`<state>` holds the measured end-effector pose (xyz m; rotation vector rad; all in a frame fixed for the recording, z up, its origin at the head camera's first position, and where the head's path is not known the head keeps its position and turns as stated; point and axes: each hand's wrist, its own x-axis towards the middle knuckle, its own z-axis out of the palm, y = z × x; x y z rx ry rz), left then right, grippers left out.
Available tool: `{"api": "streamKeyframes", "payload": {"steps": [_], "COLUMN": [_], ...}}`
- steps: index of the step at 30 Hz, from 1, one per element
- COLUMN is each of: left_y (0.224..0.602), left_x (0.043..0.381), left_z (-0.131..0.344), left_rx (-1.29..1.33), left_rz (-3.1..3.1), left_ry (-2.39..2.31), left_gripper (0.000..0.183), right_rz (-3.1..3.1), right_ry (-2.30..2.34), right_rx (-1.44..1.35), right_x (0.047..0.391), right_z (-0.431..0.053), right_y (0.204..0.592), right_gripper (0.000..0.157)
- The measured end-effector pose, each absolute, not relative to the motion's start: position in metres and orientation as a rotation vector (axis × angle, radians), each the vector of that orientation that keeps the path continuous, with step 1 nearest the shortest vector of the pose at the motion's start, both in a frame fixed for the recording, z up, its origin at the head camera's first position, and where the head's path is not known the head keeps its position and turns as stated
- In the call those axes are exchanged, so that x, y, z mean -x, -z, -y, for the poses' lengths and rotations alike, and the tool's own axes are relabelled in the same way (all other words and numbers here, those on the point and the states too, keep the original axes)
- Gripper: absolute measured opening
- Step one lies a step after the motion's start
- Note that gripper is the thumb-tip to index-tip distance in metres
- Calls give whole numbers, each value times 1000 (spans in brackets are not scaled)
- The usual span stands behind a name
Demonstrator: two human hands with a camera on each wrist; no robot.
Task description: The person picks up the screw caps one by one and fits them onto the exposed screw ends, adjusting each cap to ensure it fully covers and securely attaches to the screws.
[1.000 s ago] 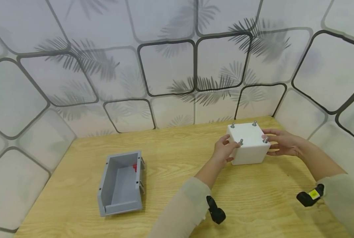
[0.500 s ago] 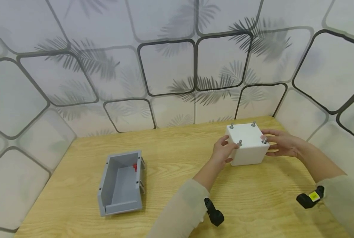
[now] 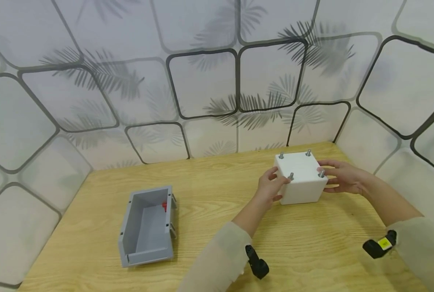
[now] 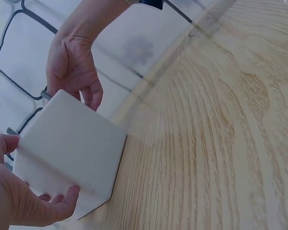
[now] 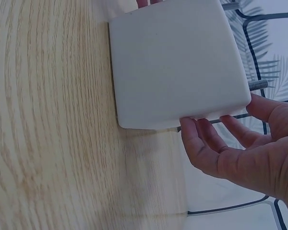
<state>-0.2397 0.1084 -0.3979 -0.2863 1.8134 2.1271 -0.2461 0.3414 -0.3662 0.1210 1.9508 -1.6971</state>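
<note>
A white block (image 3: 300, 175) stands on the wooden table at the right, a metal threaded bolt (image 3: 291, 176) rising from each top corner. My left hand (image 3: 270, 185) grips its left side, thumb at the near left top corner beside that bolt and fingers spread along the side wall. On the opposite side my right hand (image 3: 342, 177) holds the block, its thumb at the top edge near another bolt (image 3: 321, 173). In the right wrist view, the fingertips (image 5: 191, 125) of the right hand touch the side wall. The block's base sits close on the tabletop.
A grey open-fronted bin (image 3: 151, 256) stands at the left of the table (image 3: 217, 211), with a small red piece (image 3: 164, 206) against its inner right wall. Patterned fabric walls (image 3: 209, 85) enclose the table at the back and sides.
The white block has slid slightly left and toward me, both hands moving along with it. Their hold looks the same, and the grey bin stays put.
</note>
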Motion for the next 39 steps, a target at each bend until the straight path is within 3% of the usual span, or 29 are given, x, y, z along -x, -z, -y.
{"api": "streamKeyframes", "payload": {"steps": [21, 28, 39], "left_y": [403, 404, 405], "left_x": [234, 233, 230], "left_z": [-97, -93, -84], "left_rx": [260, 247, 218], "left_rz": [-1804, -1810, -1787], "left_ry": [-2144, -2135, -2141], "left_gripper": [58, 57, 58], "right_rz": [-1977, -1952, -1972], "right_ry": [1687, 1711, 1710], "right_rx": [-108, -115, -76], "right_x": [241, 238, 235], "right_z": [-331, -329, -324], "right_y": [368, 370, 374], "right_gripper": [27, 16, 20]}}
